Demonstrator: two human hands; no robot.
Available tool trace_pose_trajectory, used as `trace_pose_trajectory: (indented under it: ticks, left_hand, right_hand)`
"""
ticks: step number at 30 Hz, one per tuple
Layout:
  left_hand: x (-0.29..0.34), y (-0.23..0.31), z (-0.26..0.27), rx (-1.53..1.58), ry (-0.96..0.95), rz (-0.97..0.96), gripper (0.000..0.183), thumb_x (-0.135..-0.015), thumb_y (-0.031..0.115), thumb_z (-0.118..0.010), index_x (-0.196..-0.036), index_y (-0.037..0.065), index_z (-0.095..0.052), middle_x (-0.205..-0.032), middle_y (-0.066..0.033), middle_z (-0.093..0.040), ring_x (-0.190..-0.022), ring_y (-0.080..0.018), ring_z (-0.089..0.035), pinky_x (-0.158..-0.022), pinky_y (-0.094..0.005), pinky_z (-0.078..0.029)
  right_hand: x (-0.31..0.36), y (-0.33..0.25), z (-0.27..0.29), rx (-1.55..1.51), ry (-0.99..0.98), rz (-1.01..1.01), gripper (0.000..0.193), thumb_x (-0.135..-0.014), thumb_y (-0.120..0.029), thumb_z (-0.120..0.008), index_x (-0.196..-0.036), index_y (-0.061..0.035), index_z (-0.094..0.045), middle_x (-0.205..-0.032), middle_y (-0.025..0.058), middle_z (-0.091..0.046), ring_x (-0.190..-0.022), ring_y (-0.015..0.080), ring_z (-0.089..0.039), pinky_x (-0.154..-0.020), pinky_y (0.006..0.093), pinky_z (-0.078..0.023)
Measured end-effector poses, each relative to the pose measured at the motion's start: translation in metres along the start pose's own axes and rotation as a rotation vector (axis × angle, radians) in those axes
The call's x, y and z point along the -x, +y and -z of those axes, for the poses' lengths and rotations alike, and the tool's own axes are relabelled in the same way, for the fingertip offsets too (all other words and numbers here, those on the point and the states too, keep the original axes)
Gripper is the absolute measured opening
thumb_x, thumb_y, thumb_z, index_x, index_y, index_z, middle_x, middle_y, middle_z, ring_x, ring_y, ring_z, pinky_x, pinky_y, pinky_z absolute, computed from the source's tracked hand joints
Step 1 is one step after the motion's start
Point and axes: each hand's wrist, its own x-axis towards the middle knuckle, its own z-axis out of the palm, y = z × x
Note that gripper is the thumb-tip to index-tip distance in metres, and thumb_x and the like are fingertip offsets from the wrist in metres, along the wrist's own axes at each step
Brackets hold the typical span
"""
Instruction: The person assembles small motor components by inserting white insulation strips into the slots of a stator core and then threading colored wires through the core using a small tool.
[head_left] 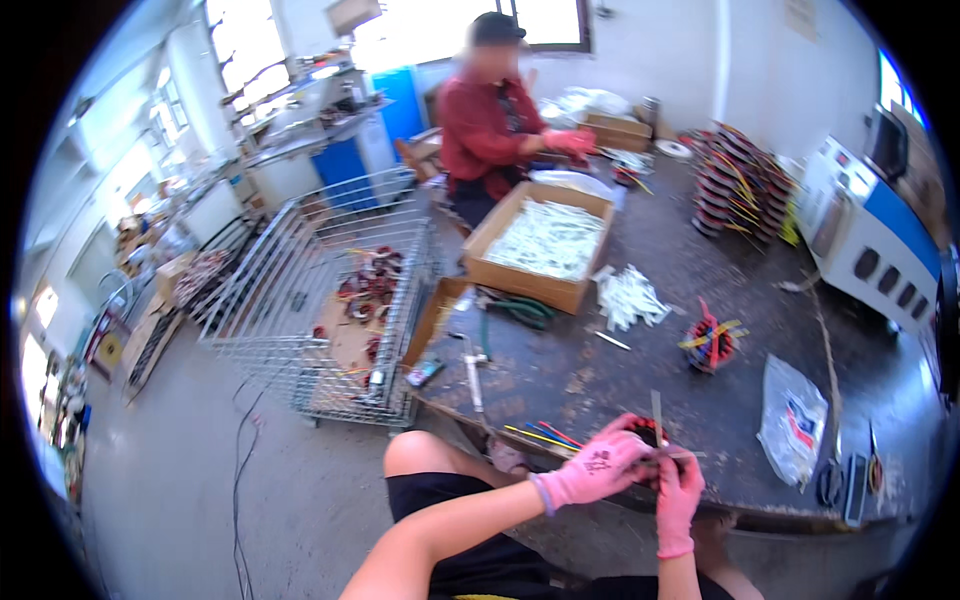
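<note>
At the table's near edge, my pink-gloved left hand point(602, 466) is closed around a small, dark, round motor stator point(648, 432). Yellow, blue and red lead wires point(548, 434) stick out from it to the left. My right hand point(678, 500), also in a pink glove, has its fingers pinched together at the stator's right side. One thin pale strip point(656, 404) stands up at the stator, and another pale strip point(688, 455) shows at the right fingertips. Fingers hide much of the stator, and I cannot make out whether the right hand grips the strip or the stator.
Beyond my hands lie another wired stator point(712, 345), loose white strips point(632, 298) and a cardboard box point(540, 240) of strips. A plastic bag point(793, 420) and scissors point(874, 462) lie right. Stacked stators point(742, 185) stand behind; a wire cage point(330, 300) stands left. A co-worker point(490, 130) sits across.
</note>
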Motion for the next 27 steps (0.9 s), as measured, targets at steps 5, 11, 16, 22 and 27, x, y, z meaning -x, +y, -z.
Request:
trace_pose_trajectory:
  ticks: [5,11,16,22,27]
  left_hand:
    - [0.015,-0.006,0.000,-0.309,-0.297,0.168,0.033,-0.074,0.013,-0.073,-0.106,0.010,-0.064,-0.094,-0.0075,-0.066,-0.101,-0.0278,-0.064,-0.113,-0.0516,-0.036]
    - [0.017,-0.007,-0.011,-0.341,-0.156,-0.020,0.036,-0.070,0.015,-0.073,-0.104,0.009,-0.064,-0.089,-0.0052,-0.062,-0.095,-0.0250,-0.063,-0.116,-0.0509,-0.035]
    - [0.015,-0.010,-0.001,-0.356,-0.229,-0.045,0.030,-0.072,0.017,-0.073,-0.097,0.006,-0.063,-0.092,-0.0055,-0.062,-0.097,-0.0235,-0.062,-0.118,-0.0488,-0.033]
    - [0.006,-0.006,-0.008,-0.301,-0.250,-0.082,0.035,-0.068,0.017,-0.075,-0.099,0.004,-0.064,-0.101,-0.0096,-0.063,-0.105,-0.0293,-0.059,-0.118,-0.0512,-0.032]
    - [0.007,-0.010,-0.002,-0.364,-0.286,-0.041,0.029,-0.072,0.013,-0.072,-0.097,0.003,-0.061,-0.096,-0.0132,-0.062,-0.101,-0.0337,-0.060,-0.116,-0.0558,-0.033]
  right_hand:
    - [0.020,-0.003,-0.027,-0.199,-0.003,-0.188,0.005,-0.101,-0.008,-0.056,-0.106,-0.0081,-0.057,-0.085,-0.0006,-0.061,-0.066,0.0045,-0.054,-0.056,0.0186,-0.039]
    - [0.040,0.007,-0.017,-0.137,0.038,-0.120,0.004,-0.102,-0.010,-0.054,-0.105,-0.0089,-0.057,-0.083,-0.0008,-0.058,-0.061,0.0031,-0.044,-0.054,0.0175,-0.034]
    - [-0.005,-0.015,-0.038,0.276,-0.039,-0.093,0.006,-0.100,-0.007,-0.053,-0.102,-0.0027,-0.056,-0.085,0.0008,-0.059,-0.075,0.0058,-0.054,-0.067,0.0234,-0.048]
    - [-0.027,-0.028,-0.039,0.464,-0.033,-0.053,0.009,-0.098,-0.010,-0.056,-0.101,-0.0028,-0.060,-0.083,0.0029,-0.063,-0.076,0.0084,-0.057,-0.066,0.0280,-0.049]
    - [-0.033,-0.026,-0.022,0.335,-0.132,-0.083,0.018,-0.097,-0.014,-0.060,-0.109,-0.0016,-0.062,-0.088,0.0064,-0.066,-0.078,0.0120,-0.060,-0.070,0.0303,-0.051]
